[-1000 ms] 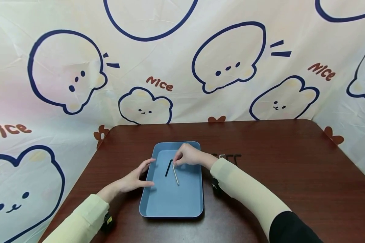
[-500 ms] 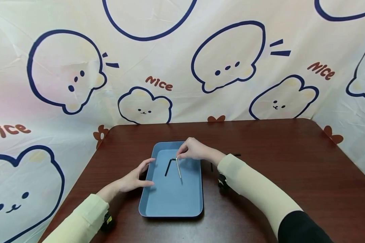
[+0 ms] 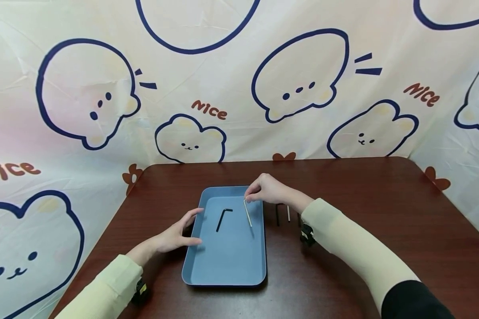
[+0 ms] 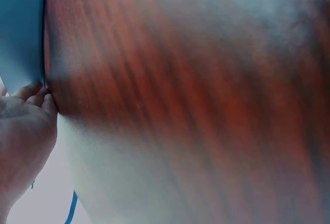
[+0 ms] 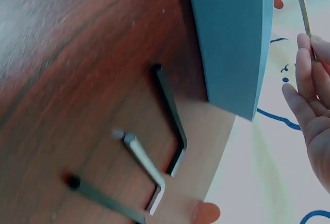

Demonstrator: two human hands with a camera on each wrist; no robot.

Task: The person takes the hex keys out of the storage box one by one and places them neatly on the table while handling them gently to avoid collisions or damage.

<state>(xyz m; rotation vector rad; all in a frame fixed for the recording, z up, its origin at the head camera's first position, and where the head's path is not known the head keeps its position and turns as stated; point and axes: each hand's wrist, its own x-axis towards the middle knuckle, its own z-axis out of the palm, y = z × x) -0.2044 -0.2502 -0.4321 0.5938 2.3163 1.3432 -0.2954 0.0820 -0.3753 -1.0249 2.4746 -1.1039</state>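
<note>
My right hand (image 3: 269, 189) pinches a silver hex key (image 3: 248, 215) near its bend. The key's long arm hangs down over the right part of a blue tray (image 3: 223, 266). In the right wrist view, thumb and fingertips hold that key at the upper right, beyond the tray's wall (image 5: 232, 43). A black hex key (image 3: 221, 219) lies in the tray, left of centre, its short arm pointing right. At the tray's left rim rests my left hand (image 3: 174, 233), thumb and fingers spread along the edge. Only part of that hand shows in the left wrist view.
Right of the tray, on the dark wooden table (image 3: 343, 186), lie a black hex key (image 5: 172, 113), a silver one (image 5: 147, 162) and another dark one (image 5: 105, 198). My right forearm partly covers them in the head view. A patterned cloth (image 3: 239, 88) hangs behind the table.
The right hand has lifted the silver hex key away from beside the black one and carried it right and up towards the tray's right rim. The left hand stays put.
</note>
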